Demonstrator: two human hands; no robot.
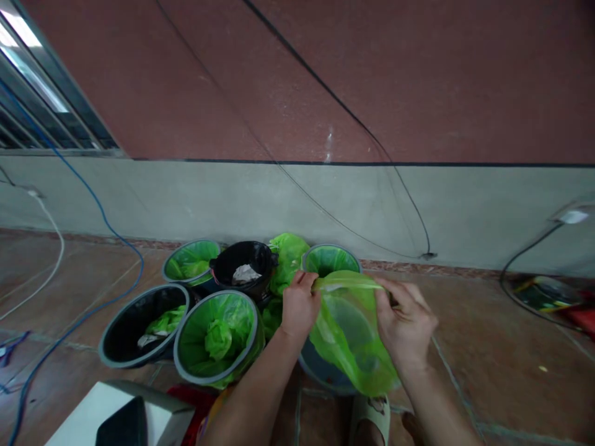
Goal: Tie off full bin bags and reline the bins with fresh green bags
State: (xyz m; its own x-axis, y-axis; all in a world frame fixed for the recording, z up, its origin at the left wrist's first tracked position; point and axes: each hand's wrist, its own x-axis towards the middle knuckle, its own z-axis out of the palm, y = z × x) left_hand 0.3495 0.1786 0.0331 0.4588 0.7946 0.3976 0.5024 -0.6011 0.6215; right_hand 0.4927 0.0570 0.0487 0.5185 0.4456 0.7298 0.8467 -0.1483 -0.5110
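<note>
A translucent green plastic bag [351,328] hangs stretched between my two hands. My left hand [300,303] pinches the upper left corner of its edge, and my right hand [406,316] grips the upper right side. Behind and below the bag sits a dark bin [320,365], mostly covered by it. Just beyond stands a grey-rimmed bin [332,254] lined with green plastic. To the left, another green-lined bin [216,337] has a crumpled green bag inside.
More bins stand left: a black one [179,356] with green plastic and paper, a black-lined one [244,263], and a green-lined one [190,263]. A white box [116,415] with a dark phone-like object is at lower left. A blue cable [100,204] crosses the tiled floor.
</note>
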